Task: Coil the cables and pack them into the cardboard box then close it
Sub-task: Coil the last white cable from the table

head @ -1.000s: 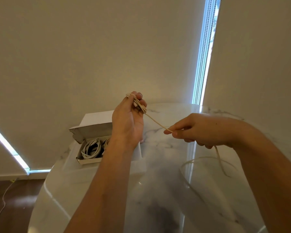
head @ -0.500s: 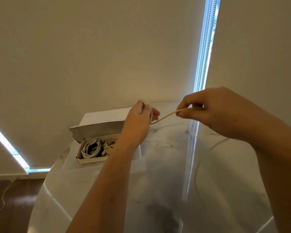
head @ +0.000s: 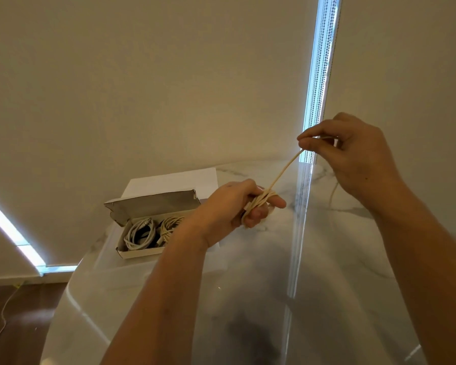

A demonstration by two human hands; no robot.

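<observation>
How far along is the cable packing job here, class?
Done: two coiled cables already lie in the open cardboard box. In hand: the left hand holds a beige cable wound around its fingers while the right hand pinches the free length. Left: finishing this coil, packing it, closing the lid.

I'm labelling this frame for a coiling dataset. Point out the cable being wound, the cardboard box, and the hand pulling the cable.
beige cable [head: 283, 173], head view, taut stretch between the hands
cardboard box [head: 142, 253], head view, front wall
right hand [head: 353, 154], head view, back of hand
</observation>
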